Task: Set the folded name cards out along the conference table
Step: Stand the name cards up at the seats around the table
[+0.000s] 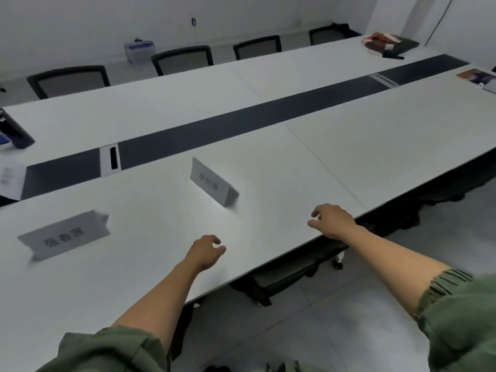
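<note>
Two folded white name cards with black characters stand on the long white conference table [349, 146]. One name card [65, 236] is at the near left. The other name card [212, 182] stands further along, towards the table's middle. My left hand [205, 251] hovers over the near edge, short of the second card, fingers loosely curled and holding nothing. My right hand [331, 220] hangs over the table edge to the right of that card, fingers also loosely curled and empty.
A dark strip [241, 122] with a cable hatch [110, 161] runs down the table's middle. Black chairs [182, 59] line the far side. A dark bottle [14, 130] and papers lie at the left end, with books and bags [386, 42] at the far right. More chairs are tucked under the near edge.
</note>
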{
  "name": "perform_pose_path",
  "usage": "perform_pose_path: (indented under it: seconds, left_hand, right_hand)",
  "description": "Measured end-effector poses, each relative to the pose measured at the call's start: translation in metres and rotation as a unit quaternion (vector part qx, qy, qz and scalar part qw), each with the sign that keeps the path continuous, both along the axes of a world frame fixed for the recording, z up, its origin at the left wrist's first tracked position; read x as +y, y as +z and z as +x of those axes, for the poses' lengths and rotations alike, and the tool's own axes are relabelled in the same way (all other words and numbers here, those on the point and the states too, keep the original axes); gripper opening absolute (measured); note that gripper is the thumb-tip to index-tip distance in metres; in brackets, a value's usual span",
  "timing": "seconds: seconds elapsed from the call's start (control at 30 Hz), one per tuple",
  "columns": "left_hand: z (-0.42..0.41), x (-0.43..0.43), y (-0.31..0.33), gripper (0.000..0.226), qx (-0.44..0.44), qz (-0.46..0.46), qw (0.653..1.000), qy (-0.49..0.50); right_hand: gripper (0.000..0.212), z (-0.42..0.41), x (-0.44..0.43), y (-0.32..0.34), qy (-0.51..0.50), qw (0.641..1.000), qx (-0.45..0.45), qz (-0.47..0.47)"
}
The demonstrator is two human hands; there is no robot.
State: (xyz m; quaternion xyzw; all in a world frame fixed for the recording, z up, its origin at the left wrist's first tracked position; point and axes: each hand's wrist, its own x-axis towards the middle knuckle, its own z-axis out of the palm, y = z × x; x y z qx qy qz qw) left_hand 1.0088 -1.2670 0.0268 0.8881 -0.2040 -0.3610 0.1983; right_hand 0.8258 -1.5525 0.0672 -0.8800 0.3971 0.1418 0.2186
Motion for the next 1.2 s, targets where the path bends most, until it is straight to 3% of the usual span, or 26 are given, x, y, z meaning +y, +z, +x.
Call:
perform_pose_path:
  seconds: [0.5,0.63,0.93,1.2]
  left_hand:
    - [0.089,-0.133,-0.003,0.052,-0.039,-0.005,0.995,0.086]
    - [0.120,-0.162,-0.008,0.056,-0.036,-0.023,0.988,0.150]
    - [0.159,-0.197,-0.034,0.063,0.007,-0.037,0.953,0.300]
    - [0.170,-0.230,-0.069,0.064,-0.034,-0.005,0.918,0.394]
  right_hand:
    - [0.041,0.035,-0.142,-0.033,-0.008,1.000,0.023,-0.006]
    - [0.041,0.064,-0.178,-0.044,-0.003,0.999,0.033,-0.020]
    - [0.050,0.158,-0.220,-0.097,0.099,0.994,0.046,-0.025]
    - [0.049,0.239,-0.275,-0.157,0.191,0.980,0.025,-0.058]
